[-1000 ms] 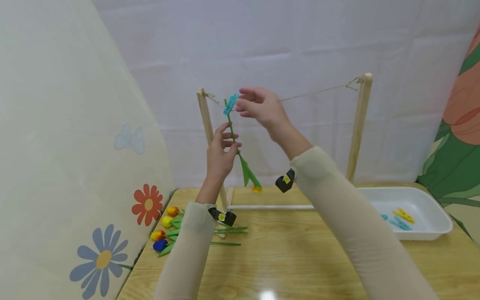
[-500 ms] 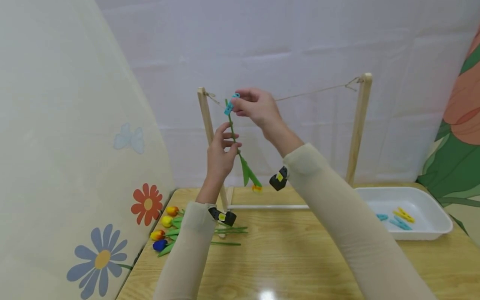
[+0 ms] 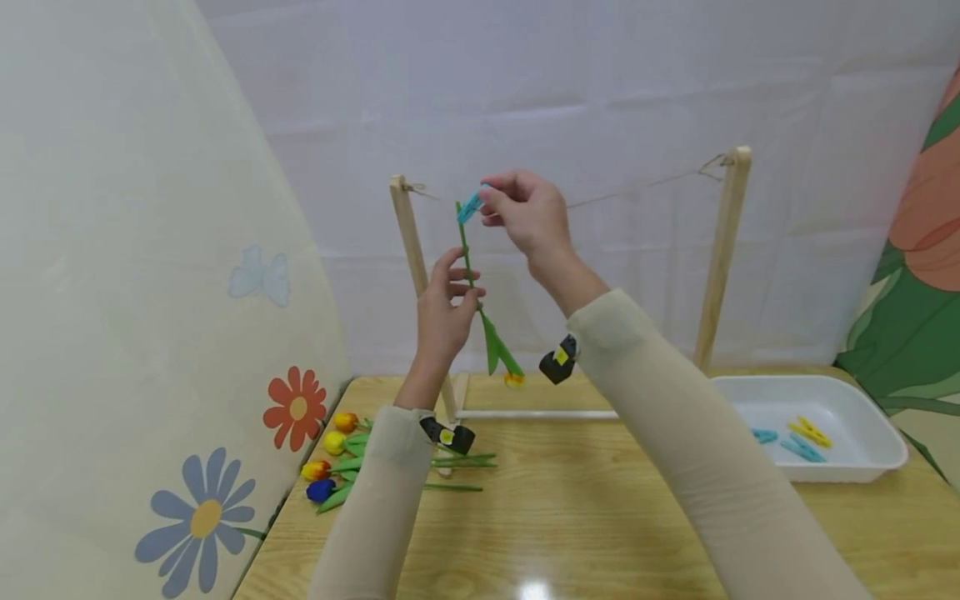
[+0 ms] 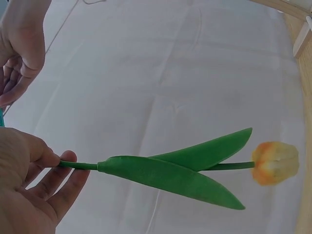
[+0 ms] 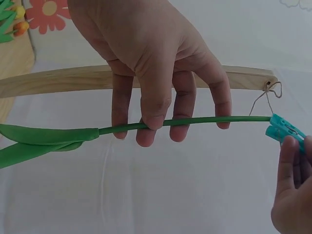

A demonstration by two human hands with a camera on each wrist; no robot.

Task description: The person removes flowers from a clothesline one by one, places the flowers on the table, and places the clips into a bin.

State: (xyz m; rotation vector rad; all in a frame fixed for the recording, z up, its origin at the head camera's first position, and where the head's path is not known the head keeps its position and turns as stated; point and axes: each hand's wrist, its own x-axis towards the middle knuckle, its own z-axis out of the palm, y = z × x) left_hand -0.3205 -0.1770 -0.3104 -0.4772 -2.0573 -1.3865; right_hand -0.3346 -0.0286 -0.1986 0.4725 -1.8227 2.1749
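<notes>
An artificial tulip with an orange-yellow bloom (image 4: 275,163) hangs head down, its stem slanting in the head view. My left hand (image 3: 442,321) pinches the green stem between thumb and fingers, above the leaves (image 4: 170,180). Near the stem's upper end, my right hand (image 3: 532,218) pinches a turquoise clothespin (image 3: 470,207) by its handle end. The clothespin's jaws meet the stem close to its tip, as the right wrist view shows. Twine (image 3: 630,190) runs behind the right hand, strung between two wooden posts.
Several tulips (image 3: 321,490) lie at the table's left, by the left post (image 3: 409,237). At right, a white tray (image 3: 885,446) holds yellow and blue clothespins (image 3: 810,432). The right post (image 3: 722,258) stands behind the tray. A white bar (image 3: 540,414) joins the frame's base.
My right hand's fingers have closed on the clothespin's handles. The clothespin has tilted and shifted slightly right, with the stem's tip moving along. My left hand keeps its grip on the stem.
</notes>
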